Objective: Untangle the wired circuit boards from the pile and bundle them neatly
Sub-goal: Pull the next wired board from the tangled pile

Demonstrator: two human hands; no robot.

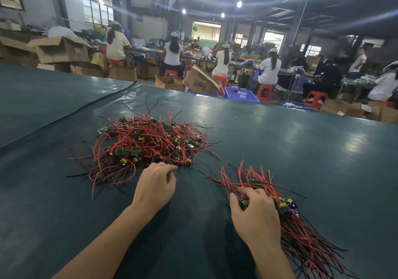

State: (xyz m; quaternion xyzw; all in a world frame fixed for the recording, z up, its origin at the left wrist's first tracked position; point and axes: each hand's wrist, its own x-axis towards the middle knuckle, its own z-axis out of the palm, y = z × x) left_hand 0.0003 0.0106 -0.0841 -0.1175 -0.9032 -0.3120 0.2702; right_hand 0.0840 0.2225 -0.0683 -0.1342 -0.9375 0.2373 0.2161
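A tangled pile of small green circuit boards with red and black wires lies on the dark green table. My left hand reaches its near edge, and its curled fingertips touch or pinch something at the pile's rim; what they hold is hidden. To the right lies a sorted bundle with the boards side by side and the wires fanning toward me. My right hand rests on the bundle's left end, fingers curled round a board there.
A seam in the table cover runs diagonally at the left. Beyond the far table edge stand blue crates, cardboard boxes and red stools, with several seated people working at long benches.
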